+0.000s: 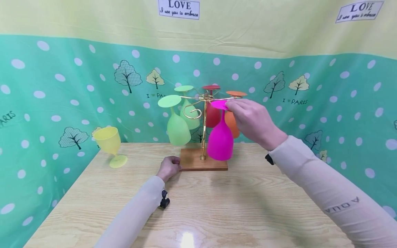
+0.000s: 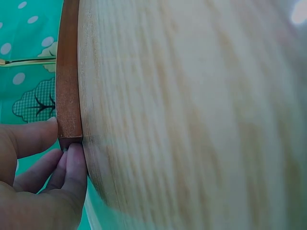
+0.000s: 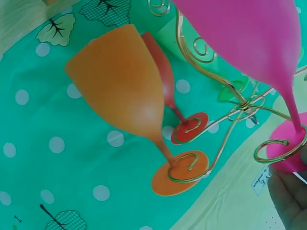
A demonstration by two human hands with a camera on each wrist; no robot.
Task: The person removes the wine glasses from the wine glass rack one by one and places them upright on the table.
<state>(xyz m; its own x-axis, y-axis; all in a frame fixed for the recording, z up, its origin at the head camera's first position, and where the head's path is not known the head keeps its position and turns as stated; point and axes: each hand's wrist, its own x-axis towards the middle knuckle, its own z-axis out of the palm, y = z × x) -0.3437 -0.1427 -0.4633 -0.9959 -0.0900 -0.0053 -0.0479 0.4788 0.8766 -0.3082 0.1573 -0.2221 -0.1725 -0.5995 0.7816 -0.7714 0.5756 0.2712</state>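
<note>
My right hand point(image 1: 255, 119) pinches the foot of a magenta wine glass point(image 1: 221, 141), which hangs upside down at the front of a gold wire rack point(image 1: 203, 131). In the right wrist view, a curled hook point(image 3: 280, 149) of the rack loops around the stem beside the foot. Low at the left, my left hand point(image 1: 169, 167) grips the corner of the rack's wooden base point(image 1: 193, 162). Its thumb and fingers pinch that base point(image 2: 69, 96) in the left wrist view. Upside down on other hooks hang two green glasses point(image 1: 179, 129), a red glass point(image 1: 212, 115) and an orange glass point(image 3: 120, 81).
A yellow wine glass point(image 1: 108, 139) stands upright on the wooden table point(image 1: 198, 206), toward its back left corner. Behind the table hangs a green and cream curtain point(image 1: 93, 86) with dots and trees. Dark wrist cameras sit on both sleeves.
</note>
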